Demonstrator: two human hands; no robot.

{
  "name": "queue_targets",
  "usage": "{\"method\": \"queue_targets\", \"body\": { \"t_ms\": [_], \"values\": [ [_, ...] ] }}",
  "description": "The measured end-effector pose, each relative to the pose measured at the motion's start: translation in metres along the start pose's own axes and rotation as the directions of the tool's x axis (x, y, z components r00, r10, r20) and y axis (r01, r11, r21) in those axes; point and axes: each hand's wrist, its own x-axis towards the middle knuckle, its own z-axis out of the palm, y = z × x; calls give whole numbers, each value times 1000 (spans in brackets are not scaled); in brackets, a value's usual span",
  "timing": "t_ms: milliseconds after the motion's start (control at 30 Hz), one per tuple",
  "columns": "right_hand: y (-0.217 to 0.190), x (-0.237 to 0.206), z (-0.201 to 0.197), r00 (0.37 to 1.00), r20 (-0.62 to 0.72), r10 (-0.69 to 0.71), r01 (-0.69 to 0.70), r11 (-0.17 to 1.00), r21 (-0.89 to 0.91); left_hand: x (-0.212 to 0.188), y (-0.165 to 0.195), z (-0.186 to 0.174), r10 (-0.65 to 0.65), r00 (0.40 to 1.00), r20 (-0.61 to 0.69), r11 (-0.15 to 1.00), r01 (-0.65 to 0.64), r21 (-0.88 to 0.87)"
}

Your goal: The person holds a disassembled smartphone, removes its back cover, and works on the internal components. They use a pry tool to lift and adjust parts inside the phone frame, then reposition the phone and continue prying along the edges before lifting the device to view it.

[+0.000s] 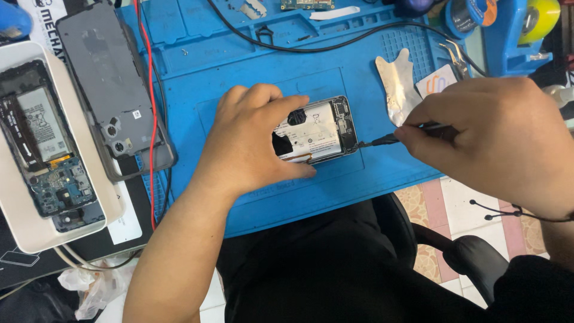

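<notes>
Mat: a blue work mat (197, 72) covers the middle of the table, with moulded trays along its far edge; its near edge overhangs the person's lap and the right corner ends above a tiled floor (454, 203).
White tray: a white tray (18, 227) sits at the left, off the mat, holding a second opened phone (45, 149) with battery and circuit board showing.
Back cover: a grey phone back cover (101, 72) lies tilted between the tray and the mat, with a red wire (152, 119) running down beside it.
Phone: the opened phone (320, 128) lies flat in the mat's recessed centre, long side across the view. Its white battery with black print and a dark frame show; the left half is hidden under the hand.
Left hand: the left hand (254, 140) rests on the phone, fingers curled over its far edge and thumb along the near edge, grip pressed around the body to hold it.
Right hand: the right hand (502, 137) comes in from the right, fingers pinched together on a thin black tool (388, 139).
Tool: its tip touches the phone's right short edge.
Metal sheet: a silver pry sheet (397, 78) and a white card (436, 81) lie just beyond the tool, near the right hand.
Room: bare mat lies in front of the phone and to its left; the right side is crowded by the hand, the sheet and a blue tape holder (508, 42).
</notes>
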Motion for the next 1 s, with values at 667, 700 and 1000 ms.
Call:
{"method": "queue_targets", "body": {
  "t_ms": [667,700,1000],
  "values": [
    [-43,30,-32,670,679,300,148,842,-518,1,4,-3,-38,999,27,999,37,16],
    [-43,31,-33,830,554,64,195,897,-396,1,4,-4,-46,998,35,999,46,17],
    [-27,23,-25,943,222,-249,292,938,-185,0,3,-4,-38,999,31,999,38,1]
  ]
}}
